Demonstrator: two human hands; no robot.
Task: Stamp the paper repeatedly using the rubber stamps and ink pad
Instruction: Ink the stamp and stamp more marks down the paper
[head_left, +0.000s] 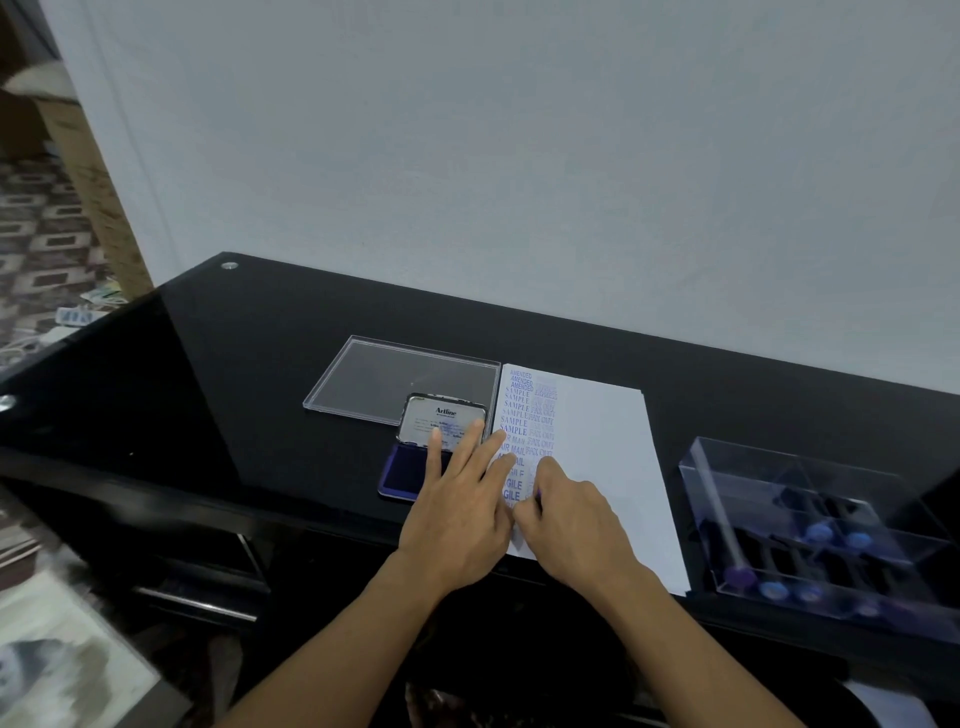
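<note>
paper (597, 441) | left edge under left hand (457, 519) fingers (491, 454) | right hand (571, 525) atop

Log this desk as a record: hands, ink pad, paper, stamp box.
ink pad: lid up, blue pad showing
paper: two columns of blue prints along its left side
stamp box: clear, right of the paper, stamps inside
left hand: open, fingers spread over the ink pad and the paper's left edge
right hand: curled on the paper beside the prints; what it holds is hidden
</note>
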